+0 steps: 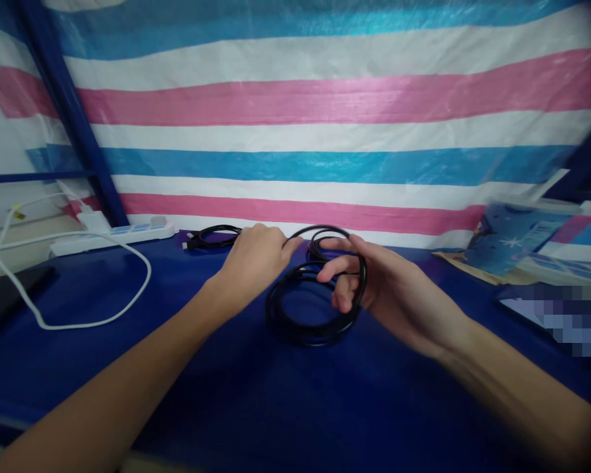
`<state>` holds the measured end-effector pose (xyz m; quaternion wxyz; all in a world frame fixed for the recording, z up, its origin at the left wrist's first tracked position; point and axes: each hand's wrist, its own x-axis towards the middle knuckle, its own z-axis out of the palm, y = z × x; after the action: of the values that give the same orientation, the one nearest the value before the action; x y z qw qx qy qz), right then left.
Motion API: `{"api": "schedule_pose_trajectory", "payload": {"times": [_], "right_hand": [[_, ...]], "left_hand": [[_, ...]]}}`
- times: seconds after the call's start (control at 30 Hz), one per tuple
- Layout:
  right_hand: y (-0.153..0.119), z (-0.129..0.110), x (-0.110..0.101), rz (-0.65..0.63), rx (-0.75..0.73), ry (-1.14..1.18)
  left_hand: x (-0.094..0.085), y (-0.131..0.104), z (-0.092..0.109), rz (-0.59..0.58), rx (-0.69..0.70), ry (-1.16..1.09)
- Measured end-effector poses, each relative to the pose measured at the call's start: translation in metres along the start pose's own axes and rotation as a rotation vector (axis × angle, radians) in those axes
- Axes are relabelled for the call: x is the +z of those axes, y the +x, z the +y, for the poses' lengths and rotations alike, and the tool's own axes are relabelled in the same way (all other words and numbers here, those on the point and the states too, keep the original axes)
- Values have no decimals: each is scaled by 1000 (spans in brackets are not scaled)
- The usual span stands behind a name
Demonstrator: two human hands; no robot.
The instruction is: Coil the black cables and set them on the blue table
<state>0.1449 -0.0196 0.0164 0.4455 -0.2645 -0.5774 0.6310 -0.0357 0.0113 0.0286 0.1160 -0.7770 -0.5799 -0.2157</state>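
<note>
A black cable hangs in several round loops between my hands, above the blue table. My left hand is closed, its thumb and fingers pinching the cable at the upper left of the loops. On the right, my right hand has its fingers curled round the side of the coil, with the cable running between thumb and fingers. Behind the loops lies another thin black coil, partly hidden by my right hand. Just left of my left hand is a coiled black cable with its plugs showing.
A white power strip with a plugged-in charger and looping white cable is at the left, near a black flat object. At the right are a blue package and a phone-like device on the table.
</note>
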Motion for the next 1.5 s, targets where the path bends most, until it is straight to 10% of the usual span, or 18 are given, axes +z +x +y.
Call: {"api": "schedule_pose_trajectory", "payload": {"times": [0.33, 0.5, 0.73, 0.87, 1.03, 1.23, 1.33, 1.5], "right_hand": [[2, 18, -6, -101, -308, -624], [5, 28, -14, -30, -557, -909], [5, 26, -11, -105, -507, -874], [7, 21, -9, -80, -483, -814], [7, 11, -13, 36, -330, -472], [-2, 0, -8, -224, 106, -31], [-4, -3, -5, -167, 154, -53], [0, -3, -5, -73, 68, -155]], "left_hand": [[7, 3, 1, -449, -385, -1202], [7, -2, 17, -554, -398, -1382], [18, -7, 22, -478, -348, -1408], [27, -7, 18, -401, -234, -1272], [32, -2, 15, 25, -82, -805], [30, -3, 10, 343, 343, -539], [22, -7, 10, 351, 494, -353], [16, -10, 13, 231, 311, -120]]}}
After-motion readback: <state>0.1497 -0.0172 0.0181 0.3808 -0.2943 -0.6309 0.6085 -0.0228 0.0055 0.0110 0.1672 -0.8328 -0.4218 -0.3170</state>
